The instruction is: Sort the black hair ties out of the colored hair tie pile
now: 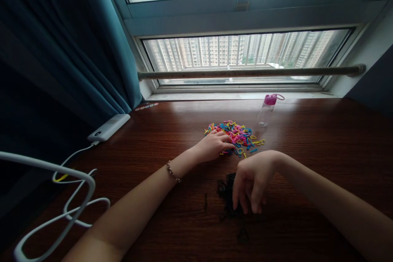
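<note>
A heap of small elastic hair bands (pixel 238 132) in pink, blue, yellow and red lies on the dark wooden table. My left hand (pixel 216 145), with a beaded bracelet (pixel 173 172) at its wrist, rests on the near left side of this heap. Its fingers are stretched out over the bands, and I see nothing held in them. Closer to me is a smaller pile of black bands (pixel 226 190). Over its right side hangs my right hand (pixel 253 182), fingers pointing down and apart, with no held thing visible. The hand hides part of the black pile.
Behind the coloured heap stands a clear bottle with a pink lid (pixel 267 110). To the left lie a white power bank (pixel 109 127) and a looped white cable (pixel 89 200). A blue curtain (pixel 70 41) and a barred window close off the back.
</note>
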Demonstrator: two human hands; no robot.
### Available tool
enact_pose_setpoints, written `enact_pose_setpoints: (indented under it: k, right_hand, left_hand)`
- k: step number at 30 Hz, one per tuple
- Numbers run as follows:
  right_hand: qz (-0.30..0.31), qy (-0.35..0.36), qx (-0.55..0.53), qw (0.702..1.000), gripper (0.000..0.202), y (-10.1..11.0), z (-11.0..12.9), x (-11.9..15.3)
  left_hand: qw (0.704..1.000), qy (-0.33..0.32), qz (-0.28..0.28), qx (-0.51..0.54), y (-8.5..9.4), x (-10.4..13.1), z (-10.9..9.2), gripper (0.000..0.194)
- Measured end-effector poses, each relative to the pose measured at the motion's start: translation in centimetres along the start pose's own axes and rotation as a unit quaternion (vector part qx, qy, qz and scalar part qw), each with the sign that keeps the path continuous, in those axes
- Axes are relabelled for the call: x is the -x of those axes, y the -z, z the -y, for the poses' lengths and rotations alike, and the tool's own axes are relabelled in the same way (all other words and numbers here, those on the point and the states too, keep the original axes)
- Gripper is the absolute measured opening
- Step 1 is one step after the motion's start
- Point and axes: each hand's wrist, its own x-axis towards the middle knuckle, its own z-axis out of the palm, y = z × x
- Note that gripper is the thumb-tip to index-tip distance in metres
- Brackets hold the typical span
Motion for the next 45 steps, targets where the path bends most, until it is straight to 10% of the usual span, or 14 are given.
enact_pose_setpoints:
  k: [10, 17, 22, 28, 31, 34, 37, 42, 45]
  right_hand:
    - [-0.045, 0.019, 0.047, 0.998, 0.066, -0.4, 0.1, 0.4]
    - [-0.041, 0.022, 0.037, 0.998, 0.064, 0.0, -0.2, 0.2]
    - [-0.020, 0.026, 0.013, 0.999, 0.056, 0.9, -0.4, 0.9]
    - [-0.146, 0.086, 0.000, 0.986, 0.035, 3.2, -1.7, 3.3]
    - [-0.419, 0.166, 0.048, 0.891, 0.027, 4.8, -2.9, 3.2]
    - [-0.659, 0.198, 0.188, 0.701, 0.024, 5.8, -3.9, 1.9]
    - [-0.663, 0.178, 0.380, 0.620, 0.019, 6.0, -4.5, 0.7]
    - [-0.582, 0.150, 0.497, 0.626, 0.031, 5.9, -5.0, 0.2]
    - [-0.584, 0.160, 0.473, 0.640, 0.024, 6.1, -5.2, 0.6]
  left_hand:
    - [0.983, 0.054, -0.105, 0.143, -1.0, 0.1, 1.4, 0.015]
    - [0.880, 0.221, -0.188, 0.375, 0.0, 0.1, 1.2, 0.014]
    - [0.780, 0.256, -0.187, 0.539, 0.3, -0.1, 1.1, 0.026]
    - [0.781, 0.253, -0.088, 0.565, 1.1, -0.2, 0.9, 0.025]
    - [0.772, 0.208, 0.086, 0.594, 1.9, 0.0, 0.2, 0.024]
    - [0.745, 0.166, 0.231, 0.603, 2.4, 0.3, -0.6, 0.026]
    - [0.768, 0.144, 0.239, 0.577, 2.5, 0.3, -0.7, 0.026]
    - [0.920, 0.169, -0.068, 0.347, 1.2, 0.0, 0.8, 0.021]
    - [0.964, 0.142, -0.137, 0.178, 0.0, 0.2, 1.8, 0.023]
